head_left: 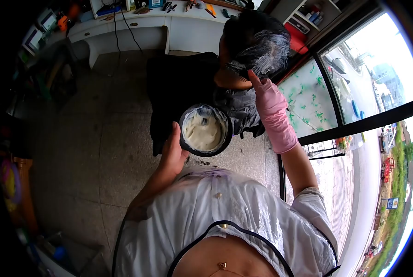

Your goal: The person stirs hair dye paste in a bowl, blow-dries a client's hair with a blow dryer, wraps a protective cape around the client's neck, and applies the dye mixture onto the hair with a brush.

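Dressed in a loose, pale grey-white blouse (243, 217) of thin, slightly sheer cloth, marked with faint lighter streaks. Short sleeves (315, 205), ending above the elbow. Open neckline edged with dark piping (243, 228), a small round button (223, 226) at its top and another higher on the front. Small gold pendant (222, 265) on a fine chain at the chest. Right hand (271, 104) covered by a pink rubber glove (278, 122) reaching past the wrist, crumpled at the cuff. Left hand (173, 152) bare, forearm uncovered.
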{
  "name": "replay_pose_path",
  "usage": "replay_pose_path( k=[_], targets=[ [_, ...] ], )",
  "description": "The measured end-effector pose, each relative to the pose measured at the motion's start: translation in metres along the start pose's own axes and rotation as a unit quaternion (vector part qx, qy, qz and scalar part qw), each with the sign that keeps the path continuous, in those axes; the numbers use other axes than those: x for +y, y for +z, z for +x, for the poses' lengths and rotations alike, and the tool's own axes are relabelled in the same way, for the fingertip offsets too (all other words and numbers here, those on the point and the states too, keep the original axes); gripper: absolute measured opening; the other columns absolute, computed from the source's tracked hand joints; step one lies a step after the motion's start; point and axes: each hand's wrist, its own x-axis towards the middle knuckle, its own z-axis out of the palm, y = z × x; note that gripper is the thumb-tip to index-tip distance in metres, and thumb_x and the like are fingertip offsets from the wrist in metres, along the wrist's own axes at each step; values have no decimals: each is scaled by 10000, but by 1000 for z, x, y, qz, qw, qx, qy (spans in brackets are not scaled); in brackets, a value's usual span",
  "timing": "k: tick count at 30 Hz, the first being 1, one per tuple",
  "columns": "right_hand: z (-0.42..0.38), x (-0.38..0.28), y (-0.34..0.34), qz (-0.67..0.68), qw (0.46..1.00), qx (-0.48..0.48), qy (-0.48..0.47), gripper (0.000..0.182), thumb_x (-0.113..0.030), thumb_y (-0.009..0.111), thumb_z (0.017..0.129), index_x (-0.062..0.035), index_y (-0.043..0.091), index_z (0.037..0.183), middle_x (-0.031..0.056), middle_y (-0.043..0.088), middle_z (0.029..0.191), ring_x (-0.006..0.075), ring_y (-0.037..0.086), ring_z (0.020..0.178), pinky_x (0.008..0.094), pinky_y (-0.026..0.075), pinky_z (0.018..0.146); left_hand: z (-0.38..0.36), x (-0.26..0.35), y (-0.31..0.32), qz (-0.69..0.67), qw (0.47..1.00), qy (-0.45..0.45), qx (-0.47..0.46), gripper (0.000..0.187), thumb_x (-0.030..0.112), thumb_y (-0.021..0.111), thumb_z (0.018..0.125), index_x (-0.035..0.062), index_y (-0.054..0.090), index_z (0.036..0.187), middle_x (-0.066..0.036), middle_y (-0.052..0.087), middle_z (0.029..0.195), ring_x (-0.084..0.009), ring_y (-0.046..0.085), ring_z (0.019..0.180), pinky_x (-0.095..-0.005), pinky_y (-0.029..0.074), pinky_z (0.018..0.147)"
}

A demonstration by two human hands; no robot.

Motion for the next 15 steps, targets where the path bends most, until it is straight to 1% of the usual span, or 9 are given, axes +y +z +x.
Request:
replay_pose_path(
  k=[2,3,4,6,7,9,11,13,15],
  targets=[
    [-9,7,6,6,1000,-15,10,440,-64,443,844,-195,446,1264,134,584,860,282,603,707,375,488,552,1,-2,8,-6,1000,4,-1,623,520,378,898,23,401,1272,-96,481,1261,-204,465,1158,-341,380,971],
    [-11,7,8,13,999,-31,22,398,-88,432,868,-170,444,1257,140,594,865,290,611,709,384,490,556,-2,0,11,-9,1000,9,14,599,509,394,899,14,441,1233,-93,508,1220,-192,489,1125,-323,397,948],
    [-9,6,8,12,999,-32,19,398,-88,432,868,-170,444,1257,140,594,865,290,611,709,384,490,556,-3,1,11,-12,999,15,29,579,498,410,899,5,481,1194,-90,535,1179,-181,512,1093,-305,414,926],
    [-1,3,4,62,989,-47,128,326,-135,444,874,-193,506,1189,141,608,890,344,601,701,408,475,578,3,-4,3,-19,999,20,26,580,501,411,898,6,484,1191,-89,535,1179,-181,513,1091,-306,416,924],
    [3,-1,5,62,989,-49,128,326,-135,444,874,-193,506,1189,141,608,890,344,601,701,408,475,578,5,-6,-1,-22,999,22,20,581,504,412,896,7,488,1187,-88,535,1179,-181,514,1090,-306,417,921],
    [13,-6,6,17,991,-41,126,266,-158,413,891,-144,526,1131,160,620,882,359,607,708,427,485,577,5,-6,-1,-17,999,18,24,579,504,414,896,8,489,1186,-87,536,1178,-178,515,1088,-305,420,917],
    [8,-7,7,26,994,-29,106,264,-146,413,885,-123,536,1118,165,618,882,361,607,723,430,493,580,4,-3,-2,-13,999,17,25,578,504,417,895,9,490,1185,-86,536,1178,-174,515,1087,-303,422,914],
    [3,-4,6,30,986,-100,126,258,-162,416,889,-129,542,1112,161,620,888,358,607,733,432,491,594,3,-3,-1,-17,999,13,26,580,506,427,890,10,492,1182,-84,541,1172,-171,521,1079,-302,427,907],
    [6,-5,0,40,983,-115,140,262,-179,410,897,-128,537,1120,148,621,911,356,605,735,441,486,611,5,-5,-4,-19,999,18,19,581,507,432,887,11,493,1182,-84,543,1170,-172,525,1075,-304,429,907]
  ],
)
